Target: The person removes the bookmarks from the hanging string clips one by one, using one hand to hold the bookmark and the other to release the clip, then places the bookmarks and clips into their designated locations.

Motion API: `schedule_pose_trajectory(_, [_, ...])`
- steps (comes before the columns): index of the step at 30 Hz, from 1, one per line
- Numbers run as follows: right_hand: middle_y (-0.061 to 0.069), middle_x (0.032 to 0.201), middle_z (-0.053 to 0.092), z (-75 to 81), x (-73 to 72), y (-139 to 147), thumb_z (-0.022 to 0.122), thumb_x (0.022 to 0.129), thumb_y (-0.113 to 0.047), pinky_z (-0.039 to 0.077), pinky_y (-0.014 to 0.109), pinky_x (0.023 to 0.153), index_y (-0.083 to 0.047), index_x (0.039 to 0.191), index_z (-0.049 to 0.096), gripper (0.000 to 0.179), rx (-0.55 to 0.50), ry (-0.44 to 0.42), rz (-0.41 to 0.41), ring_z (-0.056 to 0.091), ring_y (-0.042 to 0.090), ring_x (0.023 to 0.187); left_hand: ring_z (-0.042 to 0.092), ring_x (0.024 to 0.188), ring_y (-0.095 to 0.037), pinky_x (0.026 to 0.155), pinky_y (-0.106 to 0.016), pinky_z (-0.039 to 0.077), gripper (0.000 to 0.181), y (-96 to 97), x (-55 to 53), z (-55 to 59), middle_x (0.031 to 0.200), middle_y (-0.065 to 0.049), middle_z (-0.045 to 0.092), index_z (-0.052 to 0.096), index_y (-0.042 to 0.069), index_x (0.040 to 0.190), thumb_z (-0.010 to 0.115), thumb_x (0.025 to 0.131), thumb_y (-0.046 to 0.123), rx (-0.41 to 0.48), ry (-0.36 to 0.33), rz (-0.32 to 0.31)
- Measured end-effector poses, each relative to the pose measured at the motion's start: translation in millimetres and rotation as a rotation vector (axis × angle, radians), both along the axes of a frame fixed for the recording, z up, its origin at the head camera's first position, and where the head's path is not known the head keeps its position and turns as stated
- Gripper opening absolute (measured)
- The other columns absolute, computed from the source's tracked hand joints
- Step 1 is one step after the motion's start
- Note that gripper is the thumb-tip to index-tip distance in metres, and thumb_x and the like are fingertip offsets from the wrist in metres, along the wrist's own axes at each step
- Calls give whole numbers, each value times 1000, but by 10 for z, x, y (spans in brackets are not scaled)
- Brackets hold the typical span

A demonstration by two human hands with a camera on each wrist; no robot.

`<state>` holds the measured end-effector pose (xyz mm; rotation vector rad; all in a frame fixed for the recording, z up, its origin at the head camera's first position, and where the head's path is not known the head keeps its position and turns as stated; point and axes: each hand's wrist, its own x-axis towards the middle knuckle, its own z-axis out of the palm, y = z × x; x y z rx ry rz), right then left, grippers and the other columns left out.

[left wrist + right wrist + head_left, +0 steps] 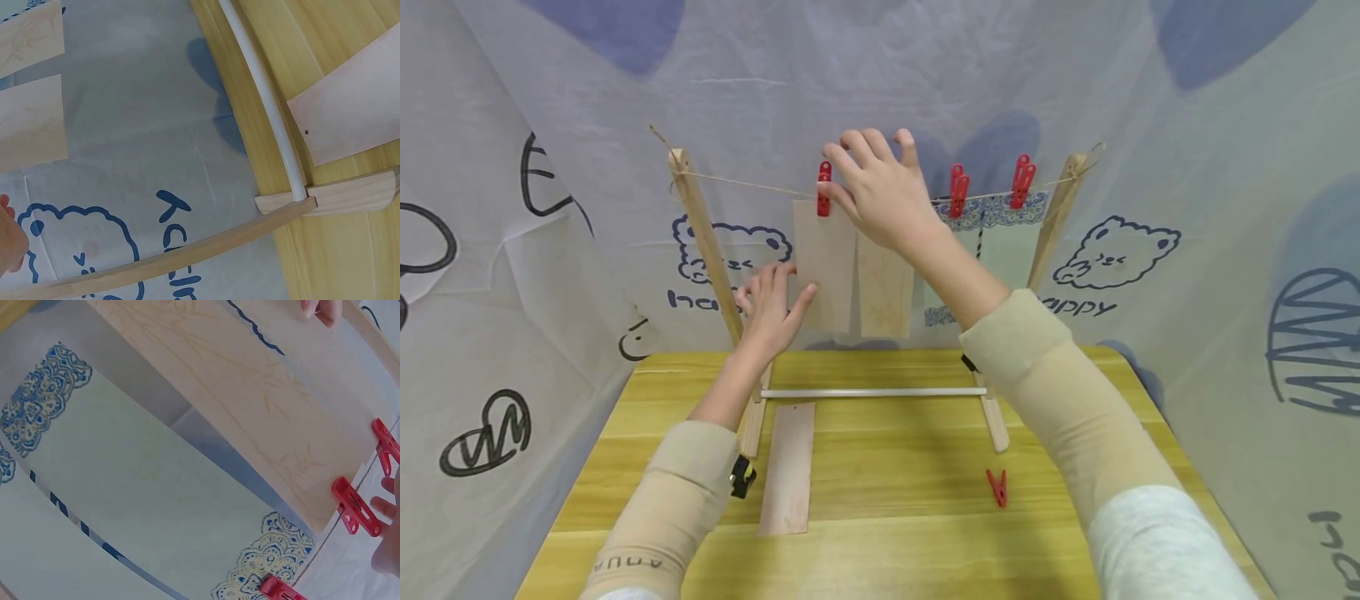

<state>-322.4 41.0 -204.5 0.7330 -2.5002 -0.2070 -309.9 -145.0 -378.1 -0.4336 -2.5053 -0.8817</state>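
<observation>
"Cloth point(880, 75) hangs behind the left hand point(767, 308) and the right hand point(883, 187). What stands nearer?"

"A yellow table point(895, 550) below them, bearing a wooden rack point(703, 225), one post just left of the left hand."

"How much is up?"

"Four strips, I'd judge: a first wood-coloured strip point(823, 267) between the hands, a second wood-coloured strip point(883, 292) below the right hand, and two pale green strips point(1011, 254) off to its right."

"And what's left?"

"One loose strip point(790, 467), flat on the table below the left hand. Most of the hanging looks done to me."

"What are the hands doing?"

"They're apart, and neither seems to grip anything. The left has relaxed fingers at the first strip's edge; whether they touch it, I can't tell. The right has fingers spread and bent, its thumb overlapping that strip's clip point(824, 208), contact unclear."

"Enough clips?"

"Every hanging strip wears a red one; the second strip's clip point(353, 506) sits close by the right hand. A spare clip point(1001, 492) lies on the table, well below the right hand, so spare clip and loose strip match."
</observation>
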Motion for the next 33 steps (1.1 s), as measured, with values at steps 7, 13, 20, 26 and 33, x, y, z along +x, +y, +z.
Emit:
schedule_pose_trajectory(7, [-1,144,24,55,-3,-33,13,94,-56,5,47,102,-26,142,24,58,35,-99,-48,17,18,133,26,120,-36,98,-55,0,66,23,-8,-29,130,-21,34,37,0,128,29,94,56,18,-13,-19])
schedule_pose_trajectory(13, [-1,144,24,67,-5,-70,14,95,-54,4,48,102,-26,142,25,56,32,-126,-51,15,18,134,26,119,-38,97,-55,0,65,45,-3,-47,130,-22,33,39,-3,122,28,94,54,12,-32,-15])
schedule_pose_trajectory(20, [-2,144,25,71,-3,-87,12,95,-54,4,48,102,-27,142,26,55,36,-130,-58,16,18,133,29,117,-40,96,-57,2,68,59,-9,-68,130,-23,34,43,-5,117,22,94,55,-2,-7,-2])
schedule_pose_trajectory(26, [-1,143,25,70,1,-94,12,96,-53,5,47,101,-28,140,28,54,41,-120,-63,17,18,132,31,113,-40,96,-57,4,62,72,-4,-84,128,-23,37,44,-1,97,17,94,55,-7,11,10])
schedule_pose_trajectory(33, [-1,141,27,67,9,-103,12,96,-53,6,47,100,-28,138,31,52,34,-110,-53,18,18,131,30,113,-38,95,-56,5,44,61,7,-98,126,-21,38,43,2,93,25,98,41,-14,1,16])
